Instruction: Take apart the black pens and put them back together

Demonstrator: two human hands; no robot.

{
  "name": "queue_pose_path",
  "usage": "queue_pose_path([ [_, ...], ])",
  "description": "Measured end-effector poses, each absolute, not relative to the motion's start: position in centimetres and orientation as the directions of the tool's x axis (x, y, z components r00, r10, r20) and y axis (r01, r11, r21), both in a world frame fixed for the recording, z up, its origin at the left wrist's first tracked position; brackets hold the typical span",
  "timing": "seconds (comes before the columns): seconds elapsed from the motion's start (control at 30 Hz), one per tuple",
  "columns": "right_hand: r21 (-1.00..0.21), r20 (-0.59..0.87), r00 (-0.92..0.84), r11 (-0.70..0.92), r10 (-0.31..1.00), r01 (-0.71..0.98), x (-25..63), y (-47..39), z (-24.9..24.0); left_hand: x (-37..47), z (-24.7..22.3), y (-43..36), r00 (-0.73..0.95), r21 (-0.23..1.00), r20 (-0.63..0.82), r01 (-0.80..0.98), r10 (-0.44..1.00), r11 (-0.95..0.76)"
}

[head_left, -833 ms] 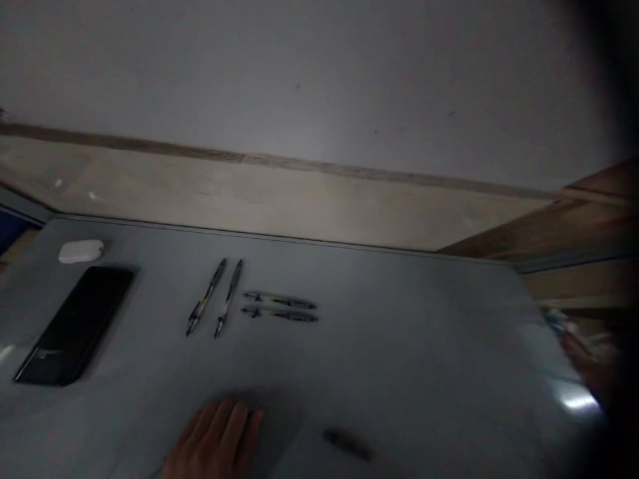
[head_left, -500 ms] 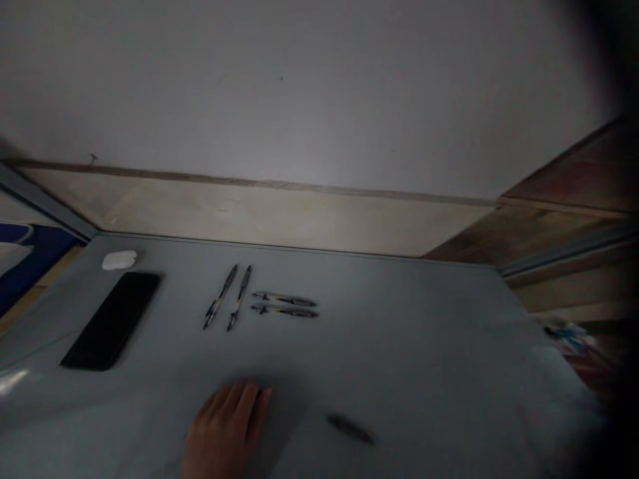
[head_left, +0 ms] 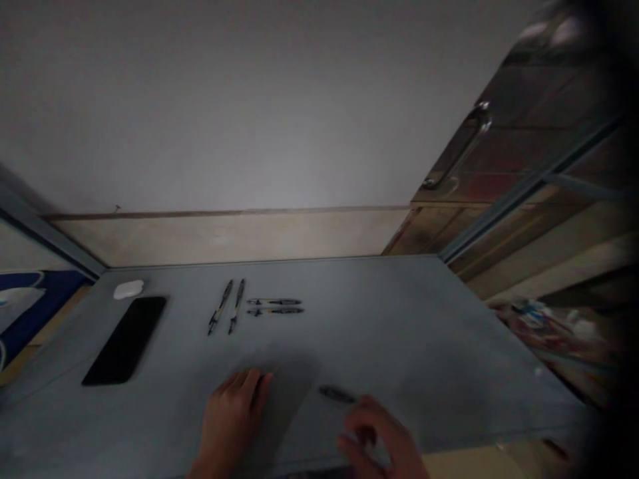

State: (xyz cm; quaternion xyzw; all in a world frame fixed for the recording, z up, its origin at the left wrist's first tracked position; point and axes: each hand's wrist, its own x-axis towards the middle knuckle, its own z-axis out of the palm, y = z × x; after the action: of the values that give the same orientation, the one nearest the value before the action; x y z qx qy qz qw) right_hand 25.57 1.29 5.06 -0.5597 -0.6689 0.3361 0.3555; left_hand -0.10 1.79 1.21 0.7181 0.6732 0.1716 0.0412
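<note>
Looking down from the head cam, it's a pretty dim shot of a grey table that fills the lower half of the frame. The left hand sits low and centre-left, palm down and flat on the tabletop, fingers together and pointing up the frame, holding nothing. The right hand is at the bottom, right of centre, fingers loosely curled; it's blurry, so I honestly can't tell if it's pinching anything or just hovering. Just above it, near the fingertips, lies a dark pen, almost level across the frame. Whether a finger touches it, can't say.

Further up, centre-left, there are four more pens: two slanted pens side by side, and right next to them two level pens stacked one above the other. Well apart from both hands, and no clutter sits between those and the hands.

Over at the left sits a black phone, face dark, lying at an angle, with a small white case just above its top end.

Behind the table runs a pale wall with a beige strip along its bottom. Upper right shows a wooden door with a metal handle. Middle right has some colourful blurry stuff, unreadable. Blue fabric peeks in at the left edge.

The pens have yellowish markings, far too small to read. No legible writing anywhere.
</note>
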Motion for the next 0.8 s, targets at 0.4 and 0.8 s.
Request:
queue_pose_path([
  [0.4,-0.731,0.187,-0.518,0.471,0.834,0.494,23.4,9.7,1.8,0.4,6.5,12.4,0.173,0.441,0.351,0.837,0.920,-0.325],
  [0.8,-0.955,0.232,-0.134,0.252,0.963,0.157,17.3,24.3,3.4,-0.9,2.2,15.4,0.008,0.887,0.213,0.417,0.977,-0.197],
])
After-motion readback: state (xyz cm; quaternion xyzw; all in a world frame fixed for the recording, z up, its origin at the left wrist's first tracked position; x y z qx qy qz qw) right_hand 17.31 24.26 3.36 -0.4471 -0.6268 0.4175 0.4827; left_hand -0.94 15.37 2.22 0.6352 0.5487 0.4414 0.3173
